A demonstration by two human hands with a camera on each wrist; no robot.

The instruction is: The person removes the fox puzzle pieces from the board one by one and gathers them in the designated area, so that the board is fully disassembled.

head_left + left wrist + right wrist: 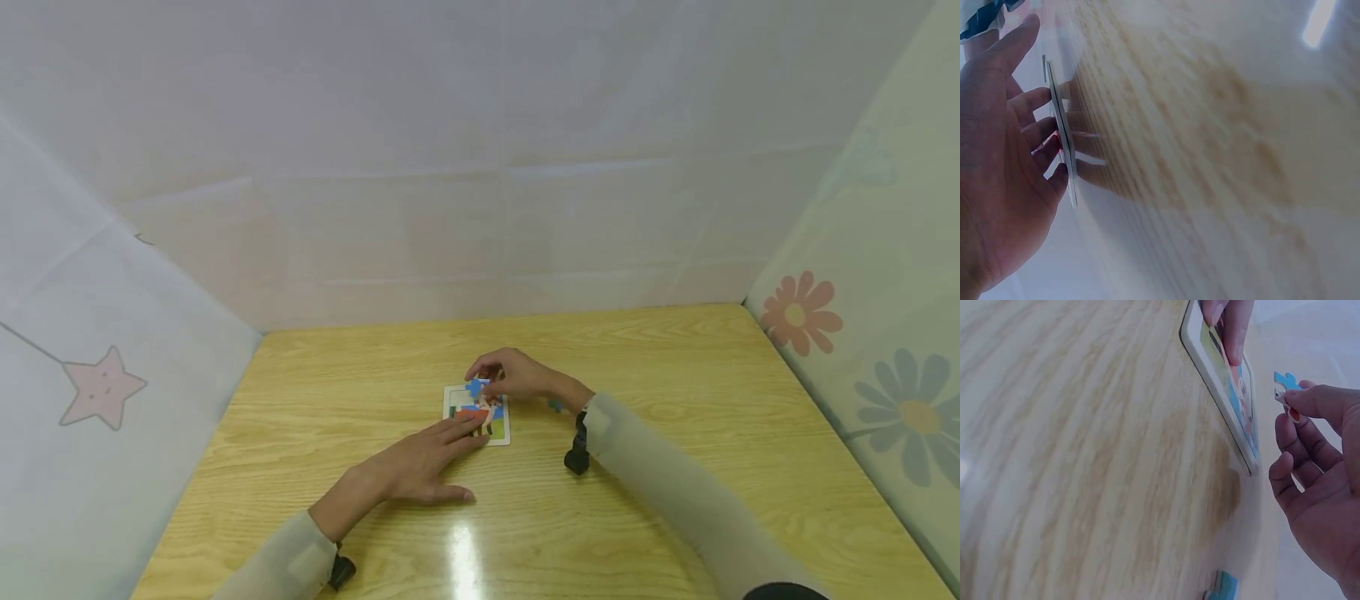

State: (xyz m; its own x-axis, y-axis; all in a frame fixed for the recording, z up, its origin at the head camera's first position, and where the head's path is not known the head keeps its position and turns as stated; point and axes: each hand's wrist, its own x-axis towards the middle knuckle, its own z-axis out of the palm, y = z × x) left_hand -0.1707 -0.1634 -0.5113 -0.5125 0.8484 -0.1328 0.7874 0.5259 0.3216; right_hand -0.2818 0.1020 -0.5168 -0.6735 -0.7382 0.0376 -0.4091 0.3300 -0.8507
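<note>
A small jigsaw puzzle board (505, 439) with a white border lies on the table, bearing a colourful picture of red, blue and green. My left hand (431, 460) rests its extended fingertips on the picture's lower part, the thumb spread out over the wood. Above the board's far edge, my right hand (517, 374) pinches a blue puzzle piece (1287, 380) between thumb and fingers; part of the piece is white and orange. In the right wrist view the piece is held apart from the board's surface. Some of the picture is hidden beneath the left fingers.
Another puzzle piece, teal (555, 405), lies on the wooden table (360, 367) right of the board, close by the right wrist. Pale cloth walls stand at the back and both sides. Each wrist wears a small black camera (577, 460).
</note>
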